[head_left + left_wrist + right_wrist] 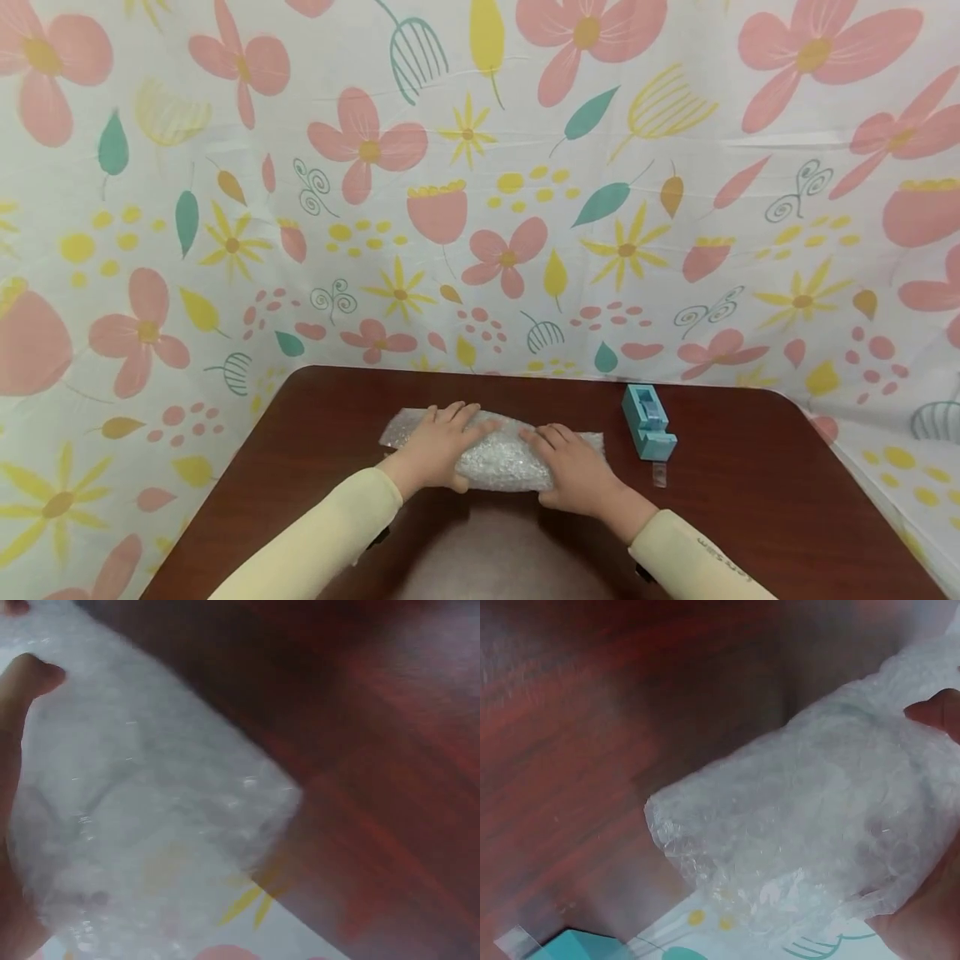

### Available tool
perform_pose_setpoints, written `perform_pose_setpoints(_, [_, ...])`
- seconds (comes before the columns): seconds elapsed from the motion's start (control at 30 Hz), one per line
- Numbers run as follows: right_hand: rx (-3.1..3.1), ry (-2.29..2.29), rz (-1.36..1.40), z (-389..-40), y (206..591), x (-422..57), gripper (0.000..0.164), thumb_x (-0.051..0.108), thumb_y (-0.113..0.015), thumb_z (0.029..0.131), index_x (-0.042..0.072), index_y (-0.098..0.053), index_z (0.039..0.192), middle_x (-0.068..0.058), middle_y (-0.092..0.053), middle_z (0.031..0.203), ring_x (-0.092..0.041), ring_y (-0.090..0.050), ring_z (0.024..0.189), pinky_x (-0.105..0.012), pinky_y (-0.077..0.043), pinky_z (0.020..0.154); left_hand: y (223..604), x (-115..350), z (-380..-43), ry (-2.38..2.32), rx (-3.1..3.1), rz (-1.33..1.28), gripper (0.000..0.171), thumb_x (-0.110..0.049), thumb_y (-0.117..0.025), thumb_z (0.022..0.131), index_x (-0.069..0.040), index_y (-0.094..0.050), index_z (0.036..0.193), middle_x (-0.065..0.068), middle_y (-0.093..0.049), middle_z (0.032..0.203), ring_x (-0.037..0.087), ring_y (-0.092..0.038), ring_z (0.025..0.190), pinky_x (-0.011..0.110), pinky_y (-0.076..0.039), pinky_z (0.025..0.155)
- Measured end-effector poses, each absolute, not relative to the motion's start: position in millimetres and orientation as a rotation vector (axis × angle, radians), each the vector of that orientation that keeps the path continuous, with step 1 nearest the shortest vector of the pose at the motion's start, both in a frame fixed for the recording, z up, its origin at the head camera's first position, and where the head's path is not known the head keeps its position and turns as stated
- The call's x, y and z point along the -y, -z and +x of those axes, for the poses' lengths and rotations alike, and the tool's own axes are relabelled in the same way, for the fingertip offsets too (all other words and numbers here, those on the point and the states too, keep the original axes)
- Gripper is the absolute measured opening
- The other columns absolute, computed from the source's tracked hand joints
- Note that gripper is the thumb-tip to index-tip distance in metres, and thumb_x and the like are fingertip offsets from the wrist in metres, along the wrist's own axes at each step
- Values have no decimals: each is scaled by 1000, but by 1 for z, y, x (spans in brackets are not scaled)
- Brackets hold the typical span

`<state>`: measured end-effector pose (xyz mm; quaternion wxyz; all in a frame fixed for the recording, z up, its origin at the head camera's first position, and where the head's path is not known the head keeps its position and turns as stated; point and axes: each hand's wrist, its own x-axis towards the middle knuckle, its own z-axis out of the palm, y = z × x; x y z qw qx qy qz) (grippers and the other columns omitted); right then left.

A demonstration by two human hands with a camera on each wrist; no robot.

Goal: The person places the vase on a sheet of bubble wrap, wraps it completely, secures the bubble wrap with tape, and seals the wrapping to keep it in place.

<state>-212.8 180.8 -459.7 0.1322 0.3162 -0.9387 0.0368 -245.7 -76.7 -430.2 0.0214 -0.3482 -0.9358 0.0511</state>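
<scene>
A roll-shaped bundle of clear bubble wrap (502, 460) lies crosswise in front of me, low over the table. My left hand (437, 450) grips its left part, fingers over the top and thumb on the near side. Toward the other end, my right hand (576, 471) holds it the same way. Loose, flattened wrap sticks out past both hands. The left wrist view shows the left thumb against the bubble wrap (142, 765), whose flat end reaches out. In the right wrist view the crumpled bubble wrap (802, 802) narrows to an edge. Whatever is inside is hidden.
A light-blue tape dispenser (647, 421) stands to the right of the bundle, a short strip of tape (659, 475) hanging from its near end. The dark red-brown table (300, 475) has rounded far corners. Behind it hangs a flower-printed cloth (480, 208).
</scene>
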Motion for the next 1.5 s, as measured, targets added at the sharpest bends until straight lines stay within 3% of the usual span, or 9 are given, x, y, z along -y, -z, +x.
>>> perform_pose_setpoints(0.27, [2783, -206, 922, -220, 460, -182, 87, 28, -90, 72, 4, -52, 146, -16, -62, 133, -35, -59, 124, -49, -55, 100, 444, 81, -242, -263, 2685, -1028, 97, -66, -80, 76, -31, -38, 156, 10, -45, 158, 32, -45, 147, 59, -48, 110])
perform_pose_setpoints(0.63, [2833, -266, 881, -222, 458, -182, 84, 25, -87, 73, 5, -53, 146, -14, -62, 133, -34, -58, 125, -50, -54, 101, 465, 75, -225, -361, 2565, -822, 100, -76, -68, 81, -31, -28, 161, 9, -44, 159, 37, -43, 148, 62, -46, 109])
perform_pose_setpoints(0.93, [2846, -300, 875, -226, 454, -179, 83, 25, -85, 74, 3, -52, 147, -18, -60, 136, -37, -57, 129, -53, -52, 103, 457, 71, -227, -410, 2512, -783, 89, -74, -68, 77, -31, -46, 151, 5, -57, 147, 31, -56, 137, 45, -55, 103])
perform_pose_setpoints(1.13, [2865, -212, 821, -218, 455, -177, 94, 47, -86, 77, 9, -46, 153, -20, -47, 156, -41, -43, 146, -68, -37, 114, 450, 69, -233, -391, 2553, -855, 86, -72, -68, 80, -30, -48, 152, 5, -58, 148, 31, -57, 138, 44, -55, 103])
perform_pose_setpoints(1.27, [2710, -48, 935, -206, 455, -164, 92, 51, -84, 79, 10, -46, 153, -15, -51, 155, -35, -48, 145, -62, -42, 114, 445, 71, -241, -369, 2604, -883, 87, -73, -67, 80, -31, -47, 154, 4, -59, 149, 30, -57, 138, 44, -55, 103])
perform_pose_setpoints(1.5, [2508, 130, 953, -201, 457, -151, 59, 23, -79, 87, 9, -59, 142, -7, -64, 144, -24, -60, 133, -45, -53, 107, 442, 72, -246, -291, 2657, -929, 86, -71, -69, 81, -29, -49, 152, 7, -59, 148, 32, -58, 137, 48, -54, 105])
